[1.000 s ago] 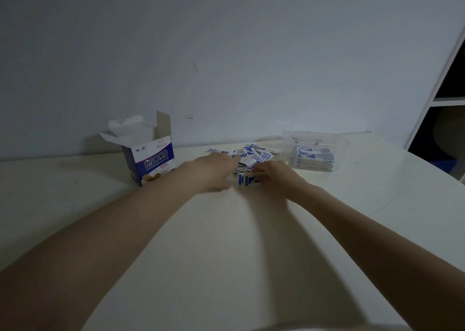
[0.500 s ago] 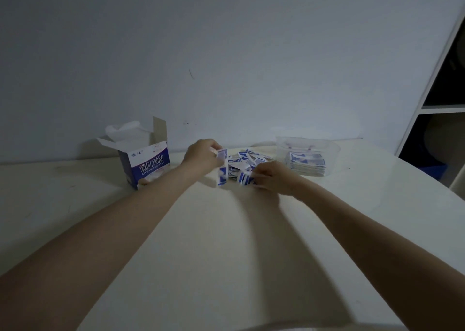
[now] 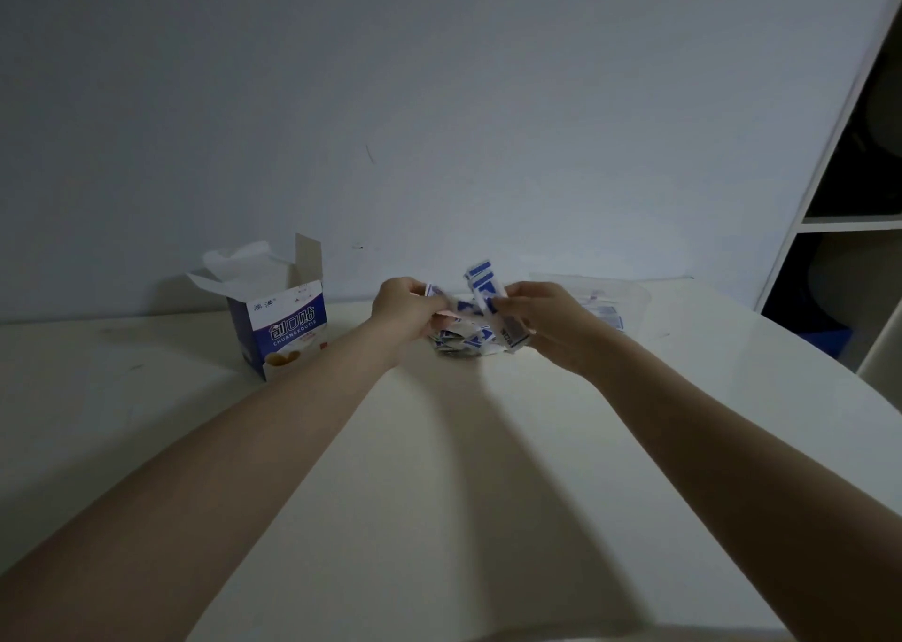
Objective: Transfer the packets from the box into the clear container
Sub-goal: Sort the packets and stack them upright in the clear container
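two hands are up over the desk (image 3: 439,446), each holding packets. left hand (image 3: 407,312) has its fingers curled round a few packets, pinching them near the thumb. right hand (image 3: 542,319) grips a small fanned bunch, one packet (image 3: 481,278) sticking up above the fingers and another hanging below.

between and under the hands there's a loose pile (image 3: 463,341) of blue-and-white packets lying on the desk.

box (image 3: 288,329) stands upright to the left, well apart from the pile, flaps open with white paper poking out of the top. can't tell what else is in it.

clear container (image 3: 629,295) sits behind the right hand near the wall, with a stack of packets (image 3: 607,317) already lying inside it.
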The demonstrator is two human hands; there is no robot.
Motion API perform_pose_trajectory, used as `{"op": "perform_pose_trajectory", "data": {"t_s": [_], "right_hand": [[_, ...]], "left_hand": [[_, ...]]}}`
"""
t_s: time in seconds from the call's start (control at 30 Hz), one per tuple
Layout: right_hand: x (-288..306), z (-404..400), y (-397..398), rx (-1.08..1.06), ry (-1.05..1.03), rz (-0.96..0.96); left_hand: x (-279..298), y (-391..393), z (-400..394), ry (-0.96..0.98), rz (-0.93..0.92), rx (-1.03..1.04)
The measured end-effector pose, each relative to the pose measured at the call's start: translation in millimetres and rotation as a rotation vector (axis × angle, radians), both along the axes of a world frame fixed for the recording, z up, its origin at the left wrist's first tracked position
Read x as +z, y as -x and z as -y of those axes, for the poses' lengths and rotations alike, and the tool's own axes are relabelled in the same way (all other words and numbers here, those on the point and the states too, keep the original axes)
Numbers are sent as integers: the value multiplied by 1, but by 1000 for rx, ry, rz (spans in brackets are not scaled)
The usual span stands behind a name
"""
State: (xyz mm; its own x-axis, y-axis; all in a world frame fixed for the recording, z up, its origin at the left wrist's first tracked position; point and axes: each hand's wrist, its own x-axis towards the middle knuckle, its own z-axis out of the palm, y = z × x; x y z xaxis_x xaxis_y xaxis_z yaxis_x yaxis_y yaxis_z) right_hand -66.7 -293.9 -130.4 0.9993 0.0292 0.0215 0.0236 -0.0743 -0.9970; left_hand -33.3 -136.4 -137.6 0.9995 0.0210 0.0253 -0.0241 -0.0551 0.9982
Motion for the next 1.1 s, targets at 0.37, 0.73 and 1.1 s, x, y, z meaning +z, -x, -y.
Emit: {"op": "perform_pose_trajectory", "data": {"t_s": [0.37, 0.73, 1.1], "right_hand": [[6, -12, -10, -107, -316, -82], [-8, 22, -15, 37, 1179, 398], [-36, 39, -11, 105, 1087, 283]], "left_hand": [[2, 10, 22, 39, 19, -171], [-15, -34, 3, -1062, 444, -269], [-32, -33, 31, -1154, 376, -380]]}}
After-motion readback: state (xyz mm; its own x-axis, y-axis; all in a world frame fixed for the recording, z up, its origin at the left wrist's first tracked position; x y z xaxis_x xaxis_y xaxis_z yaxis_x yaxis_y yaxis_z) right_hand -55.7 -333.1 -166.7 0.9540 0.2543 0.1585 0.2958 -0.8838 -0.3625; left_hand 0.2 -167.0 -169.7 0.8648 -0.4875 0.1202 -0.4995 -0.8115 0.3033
